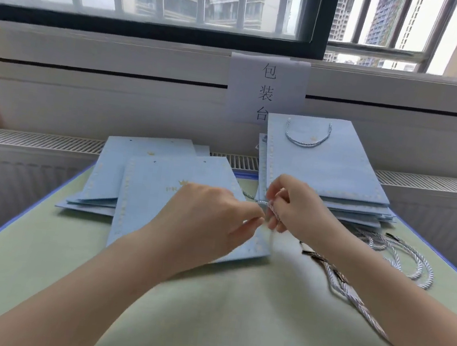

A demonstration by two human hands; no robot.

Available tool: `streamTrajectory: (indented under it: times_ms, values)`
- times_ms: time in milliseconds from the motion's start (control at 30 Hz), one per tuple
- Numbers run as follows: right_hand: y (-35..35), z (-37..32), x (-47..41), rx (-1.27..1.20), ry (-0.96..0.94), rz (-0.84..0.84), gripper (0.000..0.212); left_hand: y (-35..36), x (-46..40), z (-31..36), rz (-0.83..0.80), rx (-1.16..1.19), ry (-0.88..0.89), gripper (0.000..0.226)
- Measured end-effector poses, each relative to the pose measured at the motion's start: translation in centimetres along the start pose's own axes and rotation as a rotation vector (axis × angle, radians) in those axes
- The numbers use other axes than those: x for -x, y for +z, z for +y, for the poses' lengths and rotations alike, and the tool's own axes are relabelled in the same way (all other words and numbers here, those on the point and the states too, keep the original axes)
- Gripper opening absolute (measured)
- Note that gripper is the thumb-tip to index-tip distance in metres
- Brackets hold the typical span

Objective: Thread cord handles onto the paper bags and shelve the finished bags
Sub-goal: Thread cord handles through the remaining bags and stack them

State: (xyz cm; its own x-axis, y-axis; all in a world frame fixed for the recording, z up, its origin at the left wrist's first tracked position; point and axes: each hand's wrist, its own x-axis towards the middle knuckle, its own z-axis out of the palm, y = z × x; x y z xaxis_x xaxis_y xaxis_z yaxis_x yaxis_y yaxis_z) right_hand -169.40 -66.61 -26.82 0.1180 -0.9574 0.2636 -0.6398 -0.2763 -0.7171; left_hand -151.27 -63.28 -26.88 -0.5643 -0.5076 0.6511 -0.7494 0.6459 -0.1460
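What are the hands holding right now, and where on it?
Both the left hand and right hand pinch one twisted cord near its end, above the front paper bag.

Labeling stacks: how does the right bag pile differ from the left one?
The right pile has a cord handle threaded on its top bag; the left pile shows bare punched holes and no handle. The right pile is thicker and lies partly on the radiator ledge; the left pile is fanned out thin. Both are flat light-blue bags.
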Motion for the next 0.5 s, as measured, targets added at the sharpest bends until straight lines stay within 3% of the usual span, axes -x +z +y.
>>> streamTrajectory:
  times_ms: [100,167,233,367,500]
  values:
    - [0.0,-0.6,-0.3,-0.189,0.066,0.057,0.022,0.0,0.0,-2.1,-0.064,-0.133,-0.364,0.034]
    - [-0.2,-1.2,-0.3,-0.378,0.124,0.028,0.011,0.7,0.9,-4.8,-0.224,-0.25,-0.672,0.033]
    - [-0.3,-1.3,-0.1,-0.386,0.103,-0.017,0.008,1.1,2.0,-6.8,-0.364,-0.29,-0.914,0.041]
    - [0.7,-0.4,0.4,0.08,0.01,-0.109,0.015,1.7,2.9,-8.6,-0.346,-0.217,-1.057,0.049]
    - [1.5,0.1,0.7,0.231,0.026,-0.22,0.035,1.2,2.7,-9.2,-0.188,0.014,-1.145,0.047]
